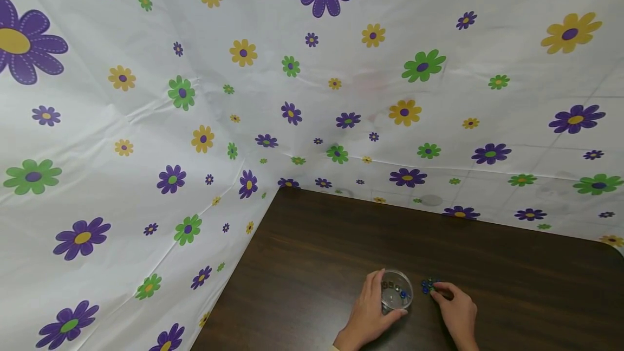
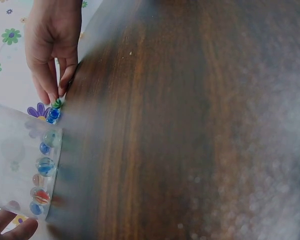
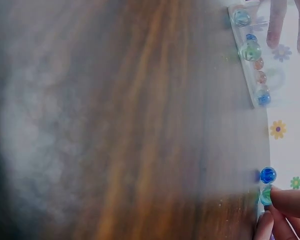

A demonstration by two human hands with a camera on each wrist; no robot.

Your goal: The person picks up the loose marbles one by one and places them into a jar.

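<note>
Part-way, I'd judge: some marbles in the cup, a handful out on the wood. The clear, round, plastic-looking cup (image 2: 12, 137) stands upright on the dark brown wood-grain table (image 1: 541, 286). The left hand (image 1: 368, 307) is clamped round it, fingers on the rim near ten o'clock, thumb around six (head view). Cup floor has one loose layer of glass marbles, including a clear glass marble with a red-orange swirl (image 2: 40, 196) and a clear glass marble with blue streaks (image 2: 45, 166). No firm count (the wall may be doubling some as reflections), but most of the height above them is vacant. Outside, at three o'clock from the cup and apart from it, sits a tight cluster of small blue and green glass marbles (image 1: 426, 287). The right hand (image 1: 457, 310) is at four o'clock of that cluster, thumb and fingertip together on a green glass marble (image 2: 57, 103); a deep-blue glass marble (image 3: 268, 175) is just beside it. Can't tell if the green one is off the table. Done portion: the layer inside, by my read. Left to deal with: the pinched one plus the rest of the cluster, only a few.
</note>
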